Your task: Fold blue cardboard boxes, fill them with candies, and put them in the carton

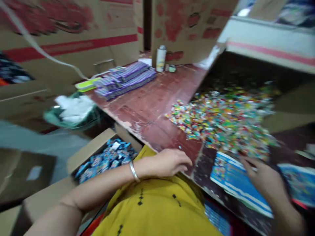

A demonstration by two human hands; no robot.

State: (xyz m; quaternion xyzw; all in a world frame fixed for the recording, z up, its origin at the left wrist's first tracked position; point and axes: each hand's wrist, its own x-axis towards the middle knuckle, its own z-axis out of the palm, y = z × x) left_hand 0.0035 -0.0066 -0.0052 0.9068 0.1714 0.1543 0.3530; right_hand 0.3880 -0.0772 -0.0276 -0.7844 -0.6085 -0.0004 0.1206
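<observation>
My left hand (172, 162), a silver bangle at its wrist, is at the table's near edge. Its fingers curl inward together, and anything inside them is hidden. Over at the right, my right hand (267, 180) reaches across a blue printed packet (238, 178) lying flat on the dark tabletop. Its blurred fingers stretch forward, slightly apart, with the tips at the packet's far edge beside a big heap of small, brightly coloured wrapped pieces (226, 118) that look like sweets. Another blue packet (299, 183) is right of that hand.
An open carton (92, 147) of small blue packets sits below the table at left. Striped purple bundles (128, 78), a white bottle (161, 59) and a small jar (172, 68) stand on the red table (147, 108). Large cartons (182, 32) rise behind; a green bag (61, 118) is leftward.
</observation>
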